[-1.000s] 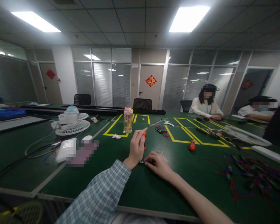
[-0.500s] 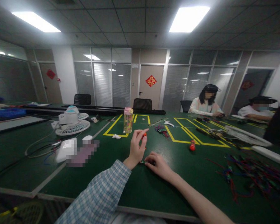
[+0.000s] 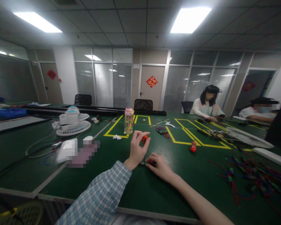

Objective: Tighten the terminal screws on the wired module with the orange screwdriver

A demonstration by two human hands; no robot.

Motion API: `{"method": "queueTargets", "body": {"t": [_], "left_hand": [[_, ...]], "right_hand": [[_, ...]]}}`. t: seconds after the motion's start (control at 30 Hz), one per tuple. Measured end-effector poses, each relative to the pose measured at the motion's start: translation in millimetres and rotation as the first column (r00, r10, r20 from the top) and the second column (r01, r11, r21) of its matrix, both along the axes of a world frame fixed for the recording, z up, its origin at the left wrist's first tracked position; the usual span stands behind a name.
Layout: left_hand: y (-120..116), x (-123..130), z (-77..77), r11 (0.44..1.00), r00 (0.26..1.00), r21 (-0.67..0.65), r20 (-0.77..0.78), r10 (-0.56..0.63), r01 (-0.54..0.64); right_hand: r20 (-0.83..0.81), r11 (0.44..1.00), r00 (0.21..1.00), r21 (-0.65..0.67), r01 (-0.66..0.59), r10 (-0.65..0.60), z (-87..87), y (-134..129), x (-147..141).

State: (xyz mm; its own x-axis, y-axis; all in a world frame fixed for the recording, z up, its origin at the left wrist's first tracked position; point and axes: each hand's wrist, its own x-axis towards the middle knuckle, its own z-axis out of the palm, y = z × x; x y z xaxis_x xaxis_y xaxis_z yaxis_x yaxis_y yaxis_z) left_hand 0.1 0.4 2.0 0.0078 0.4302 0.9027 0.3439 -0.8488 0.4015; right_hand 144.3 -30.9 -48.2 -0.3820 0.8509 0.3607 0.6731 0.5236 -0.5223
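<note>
My left hand (image 3: 138,149), in a checked sleeve, has its thumb and fingers curled round the orange-red handle of a screwdriver (image 3: 144,139). The tool stands upright, its thin shaft running down toward a small green circuit board (image 3: 143,163) on the table. Whether the tip touches the board cannot be made out. My right hand (image 3: 157,164) rests low beside it, fingertips pinching the board's right edge. Farther right lies a red-orange tool with a rounded body (image 3: 193,147), near the yellow tape.
Left stand a white fan (image 3: 72,125) and cables. A pink-lidded bottle (image 3: 128,121) is beyond my hands, near crumpled tissue (image 3: 117,137). Wired boards are heaped at right (image 3: 253,178), with a smaller wire bundle (image 3: 162,131) ahead. Two people sit at the far right.
My left thumb and fingers have spread a little around the screwdriver, showing more of its orange handle. My right hand and the board stay put. A co-worker's hand has shifted.
</note>
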Motion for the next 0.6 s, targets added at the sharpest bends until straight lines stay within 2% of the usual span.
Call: {"method": "queueTargets", "body": {"t": [0.13,0.37,0.6], "left_hand": [[0.1,0.1,-1.1,1.0,1.0,-0.009,-0.001,0.003,-0.003],[-0.2,-2.3,-0.9,0.993,0.995,-0.057,0.001,-0.104,0.104],[0.3,-2.2,-0.7,0.998,0.998,-0.025,-0.002,-0.056,0.056]], "right_hand": [[0.001,1.0,1.0,-0.009,0.013,-0.013,2.1,-1.0,-0.9],[0.007,1.0,1.0,-0.008,0.005,-0.005,1.5,-0.9,-0.1],[0.011,1.0,1.0,-0.012,0.016,-0.016,-0.1,0.2,-0.4]]}}
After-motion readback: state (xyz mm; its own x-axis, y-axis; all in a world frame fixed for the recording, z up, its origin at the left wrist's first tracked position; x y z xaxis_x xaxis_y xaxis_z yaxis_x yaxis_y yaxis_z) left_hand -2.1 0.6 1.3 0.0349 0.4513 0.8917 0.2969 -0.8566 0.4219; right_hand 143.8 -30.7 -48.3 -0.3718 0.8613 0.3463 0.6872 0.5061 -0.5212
